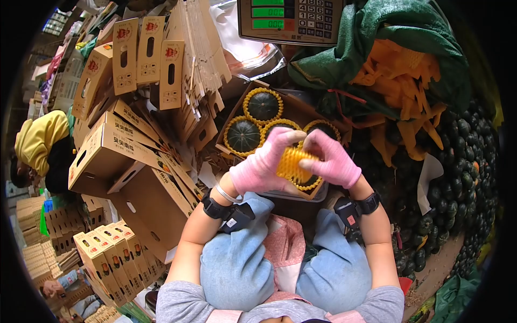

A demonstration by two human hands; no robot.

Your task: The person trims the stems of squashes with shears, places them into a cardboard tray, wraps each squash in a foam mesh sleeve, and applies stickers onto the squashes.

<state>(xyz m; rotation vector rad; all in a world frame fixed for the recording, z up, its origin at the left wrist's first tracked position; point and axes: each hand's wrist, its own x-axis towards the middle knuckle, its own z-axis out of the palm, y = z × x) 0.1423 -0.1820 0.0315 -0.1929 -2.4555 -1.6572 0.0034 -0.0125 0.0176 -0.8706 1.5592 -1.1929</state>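
Note:
Both hands wear pink gloves and meet in front of my chest. My left hand (pixel 264 164) has its fingers curled around one side of a yellow foam net sleeve (pixel 292 163). On the other side, my right hand (pixel 335 161) pinches the same sleeve between thumb and fingers. Whether a squash sits inside it cannot be seen. Just beneath and beyond the hands is a cardboard box (pixel 228 117) holding several dark green squashes in yellow foam nets. One squash (pixel 263 105) sits at its back, another (pixel 242 135) at its left; my hands partly cover others.
A digital scale display (pixel 291 21) stands at the far side. Flattened cartons (pixel 196 59) and an open carton (pixel 102 140) crowd the left. On the right are a green sack (pixel 328 59), orange foam nets (pixel 398 64) and a squash heap (pixel 458 188). A person in yellow (pixel 43 140) bends at far left.

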